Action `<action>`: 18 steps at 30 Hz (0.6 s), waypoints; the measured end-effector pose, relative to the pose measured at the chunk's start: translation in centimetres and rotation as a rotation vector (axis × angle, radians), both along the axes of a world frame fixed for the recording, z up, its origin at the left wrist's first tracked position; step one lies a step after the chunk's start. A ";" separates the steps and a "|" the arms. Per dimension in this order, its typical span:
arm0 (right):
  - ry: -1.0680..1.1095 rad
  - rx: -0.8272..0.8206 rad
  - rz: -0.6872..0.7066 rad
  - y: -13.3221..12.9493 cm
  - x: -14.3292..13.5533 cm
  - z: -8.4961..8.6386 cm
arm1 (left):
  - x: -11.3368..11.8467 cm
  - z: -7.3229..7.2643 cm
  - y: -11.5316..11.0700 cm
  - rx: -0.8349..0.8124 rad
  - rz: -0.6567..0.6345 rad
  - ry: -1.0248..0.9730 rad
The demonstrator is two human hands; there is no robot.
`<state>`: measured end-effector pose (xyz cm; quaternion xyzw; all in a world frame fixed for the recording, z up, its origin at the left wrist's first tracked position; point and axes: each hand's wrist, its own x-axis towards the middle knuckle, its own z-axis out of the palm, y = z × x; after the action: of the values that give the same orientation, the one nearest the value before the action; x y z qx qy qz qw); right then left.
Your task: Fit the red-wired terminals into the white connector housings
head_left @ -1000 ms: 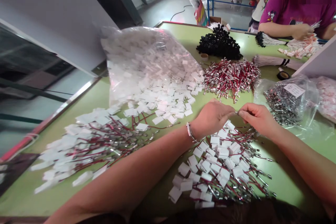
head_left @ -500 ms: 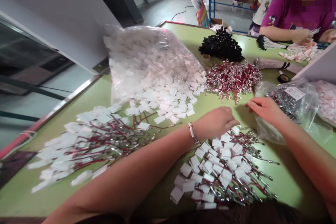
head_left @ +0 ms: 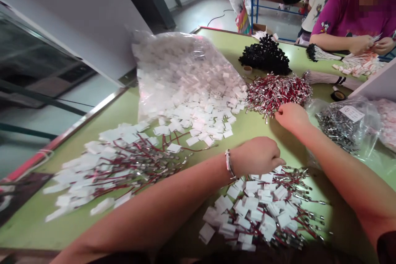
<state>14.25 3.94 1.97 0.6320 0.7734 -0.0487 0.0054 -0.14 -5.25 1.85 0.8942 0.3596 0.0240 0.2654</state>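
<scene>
My left hand point(head_left: 258, 154), a silver bracelet on its wrist, is closed just above the near pile of white plastic connector housings with short red wires point(head_left: 256, 202). Its curled fingers hide whatever is between them. My right hand point(head_left: 292, 116) reaches to the front edge of a heap of loose red wires with metal terminals point(head_left: 275, 90). Its fingers are pinched together there; what they grip, if anything, is too small to make out. A second pile of housings with red wires point(head_left: 123, 165) lies left of my left forearm.
A clear plastic bag point(head_left: 185, 66) spills white housings onto the green table. Behind the red wires are a heap of black parts point(head_left: 266, 55) and a tape roll point(head_left: 338, 95). A bag of metal parts point(head_left: 337, 126) lies right. Across the table a person in purple point(head_left: 337, 12) handles white wires.
My right hand has moved forward and left, from beside the bag of metal parts to the red wire heap. My left hand stays over the near pile. The view has shifted slightly.
</scene>
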 end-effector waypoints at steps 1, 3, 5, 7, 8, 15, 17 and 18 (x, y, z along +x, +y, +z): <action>0.052 -0.036 -0.005 0.1 0.7 0.2 | 0.0 -0.1 0.2 -0.009 0.026 -0.027; 0.180 -0.095 -0.015 0.0 2.3 0.7 | -0.2 -0.3 0.8 -0.003 0.108 -0.129; 0.279 -0.105 -0.024 -0.8 3.7 1.2 | -0.3 -0.6 1.6 0.105 0.243 -0.259; 0.311 -0.105 0.024 -2.3 4.5 1.2 | -0.4 -1.0 2.2 0.302 0.323 -0.327; 0.309 -0.120 0.072 -3.3 4.6 1.1 | -0.4 -1.2 2.4 0.396 0.302 -0.323; 0.436 -0.171 0.217 -7.2 4.8 0.8 | 0.2 -2.4 2.4 0.347 0.049 0.010; 0.331 -0.076 0.136 -7.0 6.7 1.6 | 0.1 -2.3 2.4 0.259 0.159 0.036; 0.232 -0.011 0.060 -6.9 8.1 2.1 | 0.0 -2.3 2.4 0.218 0.218 0.019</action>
<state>22.37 -2.96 4.02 0.5988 0.7870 -0.1254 -0.0794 -0.17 -2.88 -0.40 0.8736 0.4523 0.0831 0.1589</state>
